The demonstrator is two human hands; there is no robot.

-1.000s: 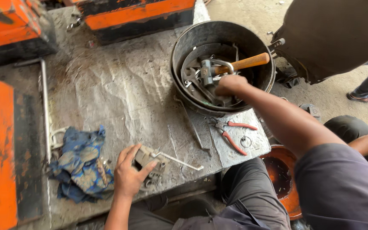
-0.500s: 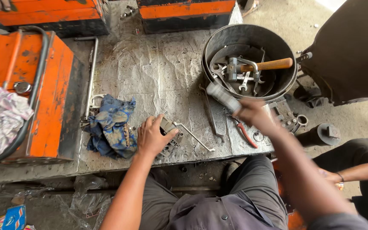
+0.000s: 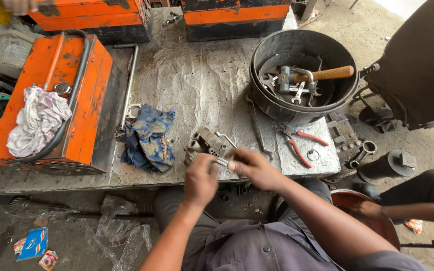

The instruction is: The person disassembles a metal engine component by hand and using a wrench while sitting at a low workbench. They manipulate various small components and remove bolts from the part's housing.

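A grey metal mechanical part [image 3: 208,143] lies near the front edge of the grey workbench [image 3: 197,80]. My left hand [image 3: 200,179] rests on its near side, fingers curled around a small metal piece [image 3: 223,162]. My right hand [image 3: 253,166] meets the left one and pinches the same small metal piece at its right end. A thin bent rod [image 3: 225,139] sticks out beside the part. Both hands sit just over the bench's front edge, above my lap.
A black round tub [image 3: 272,103] at the back right holds a wooden-handled hammer [image 3: 322,75] and spanners. Red-handled pliers [image 3: 297,145] lie beside it. A blue rag [image 3: 149,138], orange toolboxes [image 3: 81,115] and another person's hand [image 3: 372,208] are nearby.
My right hand has come back from the tub and joined my left hand at the metal part. The view has shifted left, showing more of the orange toolbox.
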